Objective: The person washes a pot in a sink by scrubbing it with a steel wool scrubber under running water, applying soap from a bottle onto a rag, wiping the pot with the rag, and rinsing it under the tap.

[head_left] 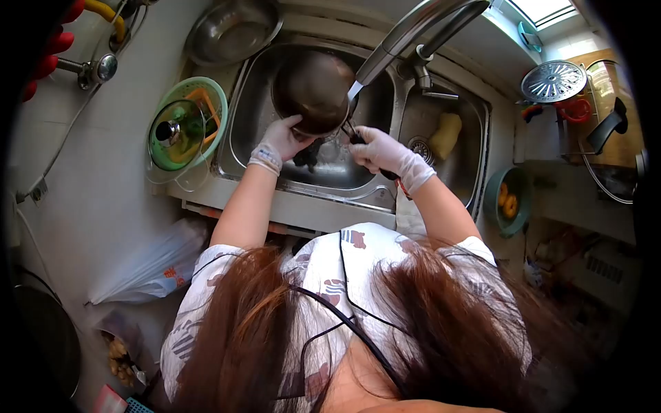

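A dark pan (313, 93) is held tilted over the left basin of the steel sink (241, 148). My left hand (282, 140), in a thin whitish glove, grips its near rim, thumb on the surface that faces me. In a matching glove, my right hand (383, 153) is closed around the pan's black handle. The faucet (396, 51) reaches over the pan's right edge, and water runs from its spout. Below the pan, a dark clump (306, 158) lies in the basin; I cannot make out what it is.
A yellowish, gourd-like piece (446, 135) lies in the right basin. A green basin (219, 96) with a glass lid (177, 134) stands left of the sink, near a metal bowl (234, 31). To the right are a bowl (492, 196) with orange items and a rack with a pierced steel disc (553, 81).
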Action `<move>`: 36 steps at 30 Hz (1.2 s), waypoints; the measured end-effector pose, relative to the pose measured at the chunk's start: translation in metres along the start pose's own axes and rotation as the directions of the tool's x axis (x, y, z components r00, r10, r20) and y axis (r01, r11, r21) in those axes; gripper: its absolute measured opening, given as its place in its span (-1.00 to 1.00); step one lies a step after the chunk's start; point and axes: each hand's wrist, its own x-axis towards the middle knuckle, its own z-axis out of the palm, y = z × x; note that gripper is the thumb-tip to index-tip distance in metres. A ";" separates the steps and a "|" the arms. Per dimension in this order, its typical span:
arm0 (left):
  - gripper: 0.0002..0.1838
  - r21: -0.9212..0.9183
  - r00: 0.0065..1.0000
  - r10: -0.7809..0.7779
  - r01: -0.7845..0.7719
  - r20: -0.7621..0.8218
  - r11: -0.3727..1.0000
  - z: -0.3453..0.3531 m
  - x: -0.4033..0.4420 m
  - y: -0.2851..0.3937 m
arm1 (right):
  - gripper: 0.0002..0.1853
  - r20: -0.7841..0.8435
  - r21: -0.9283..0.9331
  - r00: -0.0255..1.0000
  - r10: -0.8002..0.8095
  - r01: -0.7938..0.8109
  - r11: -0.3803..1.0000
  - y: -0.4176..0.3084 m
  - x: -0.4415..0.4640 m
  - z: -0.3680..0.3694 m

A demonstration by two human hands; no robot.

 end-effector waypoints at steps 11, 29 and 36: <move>-0.54 -0.311 0.905 0.036 0.108 0.424 0.944 0.013 0.014 -0.033 | -0.52 -0.336 -0.941 0.842 -0.421 -0.313 0.126 0.046 -0.061 -0.023; -0.64 -0.122 0.945 0.090 -0.054 0.314 0.991 0.078 -0.020 0.020 | -0.65 -0.456 -0.774 0.703 -0.546 -0.009 0.634 0.063 -0.011 -0.011; -0.46 0.450 0.848 0.376 -0.189 -0.373 0.873 -0.020 -0.032 -0.016 | -0.71 -0.343 0.209 0.925 0.162 -0.093 0.973 0.043 0.006 0.018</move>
